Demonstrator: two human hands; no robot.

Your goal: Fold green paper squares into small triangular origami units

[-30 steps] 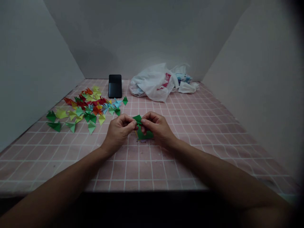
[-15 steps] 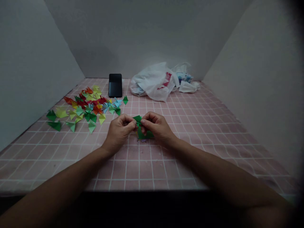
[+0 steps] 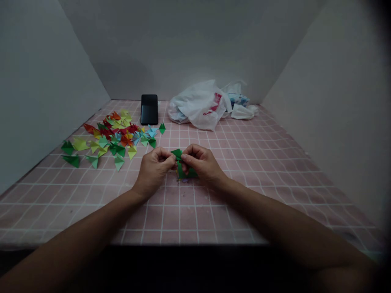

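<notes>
My left hand (image 3: pixel 155 167) and my right hand (image 3: pixel 202 163) meet over the middle of a pink tiled table (image 3: pixel 244 171). Both pinch a small folded piece of green paper (image 3: pixel 177 154) between thumbs and fingertips. Under the hands, partly hidden by my right hand, lies a small stack of green paper (image 3: pixel 187 173). To the left of my left hand spreads a pile of folded paper triangles (image 3: pixel 111 137) in red, yellow, green, orange and light blue.
A black phone (image 3: pixel 149 109) stands upright near the back wall. Crumpled white plastic bags (image 3: pixel 204 105) lie at the back, right of the phone. Grey walls close in the table on the left, back and right.
The hands and the green paper stay almost where they were; the fingers shift slightly on the fold. The view has drifted a little.
</notes>
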